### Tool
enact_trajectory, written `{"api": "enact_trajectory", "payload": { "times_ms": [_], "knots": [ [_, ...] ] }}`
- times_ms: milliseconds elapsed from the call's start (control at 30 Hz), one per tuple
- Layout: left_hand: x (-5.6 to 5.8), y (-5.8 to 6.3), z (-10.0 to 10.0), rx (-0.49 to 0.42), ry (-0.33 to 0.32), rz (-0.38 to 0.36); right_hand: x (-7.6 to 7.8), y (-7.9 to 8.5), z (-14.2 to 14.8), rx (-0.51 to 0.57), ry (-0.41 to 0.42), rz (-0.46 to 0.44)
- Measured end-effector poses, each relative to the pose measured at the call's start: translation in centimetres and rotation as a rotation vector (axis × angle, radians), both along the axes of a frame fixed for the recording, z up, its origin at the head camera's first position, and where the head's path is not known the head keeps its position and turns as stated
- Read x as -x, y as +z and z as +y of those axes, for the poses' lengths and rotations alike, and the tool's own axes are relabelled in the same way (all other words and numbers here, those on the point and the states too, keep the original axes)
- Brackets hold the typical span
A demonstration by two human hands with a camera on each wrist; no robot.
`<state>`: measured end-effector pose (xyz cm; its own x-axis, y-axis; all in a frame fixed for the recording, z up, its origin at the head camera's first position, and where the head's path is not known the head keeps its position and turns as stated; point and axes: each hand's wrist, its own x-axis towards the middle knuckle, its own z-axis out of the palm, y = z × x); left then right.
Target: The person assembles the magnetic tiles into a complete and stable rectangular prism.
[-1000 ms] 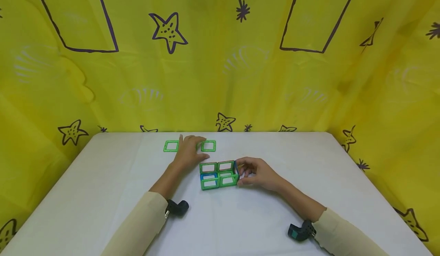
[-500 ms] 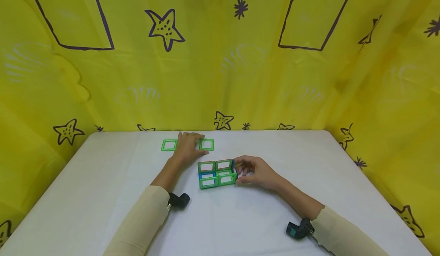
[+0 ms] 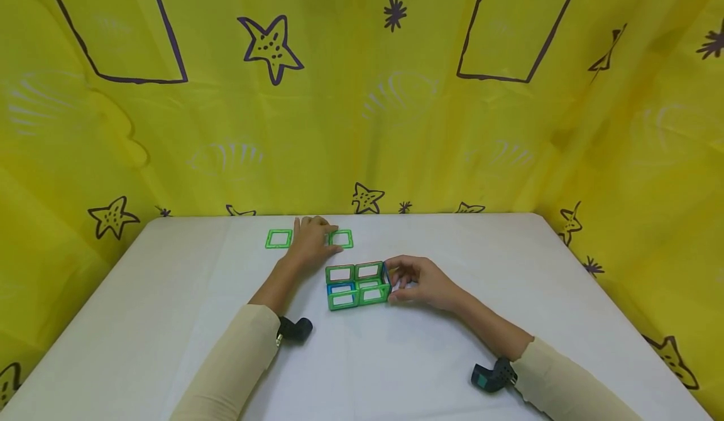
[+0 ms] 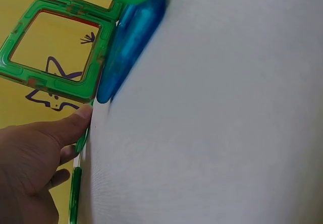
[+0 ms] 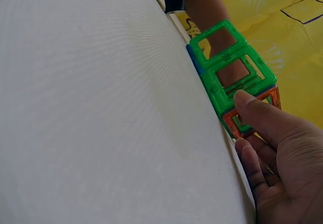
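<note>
A low box of magnetic tiles (image 3: 340,300), mostly green with blue and orange frames, stands on the white table, its top uncovered. At its right end my right hand (image 3: 427,283) grips the two corners between thumb and fingers. The right wrist view has the thumb over the orange end tile (image 5: 231,124). Farther back, my left hand (image 3: 308,243) has thumb and index finger at the edges of a flat green square tile (image 3: 351,239), the rest of the fingers behind. In the left wrist view, a thin green edge (image 4: 81,142) shows below the thumb.
Another green square tile (image 3: 267,239) lies flat to the left of the left hand. A yellow curtain (image 3: 334,138) with drawn stars hangs behind the table (image 3: 435,371). Each wrist wears a black camera (image 3: 295,329).
The view has shifted slightly. My left thumb and index finger have drawn a little closer around the green tile. My right hand stays at the end of the box.
</note>
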<state>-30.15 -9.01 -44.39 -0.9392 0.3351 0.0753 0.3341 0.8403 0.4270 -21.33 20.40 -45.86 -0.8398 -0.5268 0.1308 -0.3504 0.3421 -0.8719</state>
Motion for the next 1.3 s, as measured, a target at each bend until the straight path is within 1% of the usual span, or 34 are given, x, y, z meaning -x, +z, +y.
{"api": "enact_trajectory", "payload": {
  "times_ms": [167, 300, 500, 667, 867, 967, 1067, 1300],
  "knots": [
    [-0.2, 0.0, 0.0, 0.019, -0.024, 0.001, 0.0, 0.0, 0.0, 0.004, 0.005, 0.01],
    [-0.2, -0.1, -0.1, 0.002, -0.025, 0.001, 0.0, 0.0, 0.0, -0.001, 0.002, 0.008],
    [-0.3, -0.1, -0.4, -0.082, -0.004, -0.009, 0.1, 0.0, -0.1, -0.014, -0.01, 0.013],
    [-0.5, -0.1, -0.6, -0.138, -0.014, -0.006, 0.1, 0.0, 0.0, -0.003, -0.01, 0.013],
    [-0.8, -0.3, -0.9, -0.234, -0.021, -0.034, 0.0, 0.0, 0.0, 0.019, -0.017, 0.011],
    [-1.0, -0.2, -1.0, -0.284, -0.025, -0.042, -0.1, 0.0, 0.0, 0.033, -0.02, 0.015],
    [-1.0, -0.1, -1.1, -0.313, -0.029, -0.05, -0.1, 0.1, -0.1, 0.043, -0.023, 0.011],
    [-0.8, -0.3, -1.2, -0.268, -0.071, -0.028, -0.2, 0.2, -0.2, 0.048, -0.024, -0.002]
  ]
}}
